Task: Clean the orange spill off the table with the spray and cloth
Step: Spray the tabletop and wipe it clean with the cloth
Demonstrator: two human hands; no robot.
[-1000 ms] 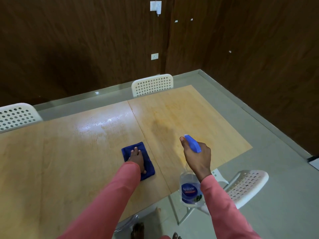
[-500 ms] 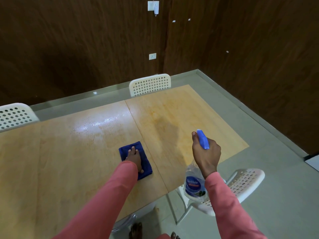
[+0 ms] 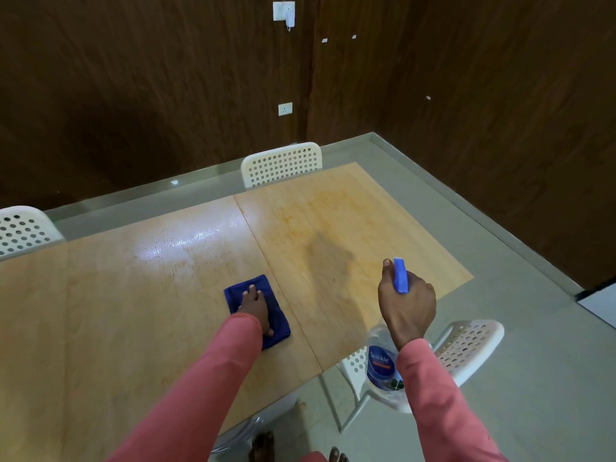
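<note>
R hand (image 3: 407, 303) wrapped tight round spray bottle (image 3: 383, 365), index up by blue nozzle (image 3: 400, 275). L hand (image 3: 256, 308) fingers flat, pressing blue cloth (image 3: 278, 323). Orange spill (image 3: 320, 225) sits ahead of R fingertips, well right of cloth. Risks: nozzle aim is off-stain, so mist may overshoot table (image 3: 100, 311) edge; wiping too wide smears orange further.

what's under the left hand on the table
A folded blue cloth, lying flat on the wooden table; the left hand rests on it. Whatever is beneath the cloth is covered.
</note>
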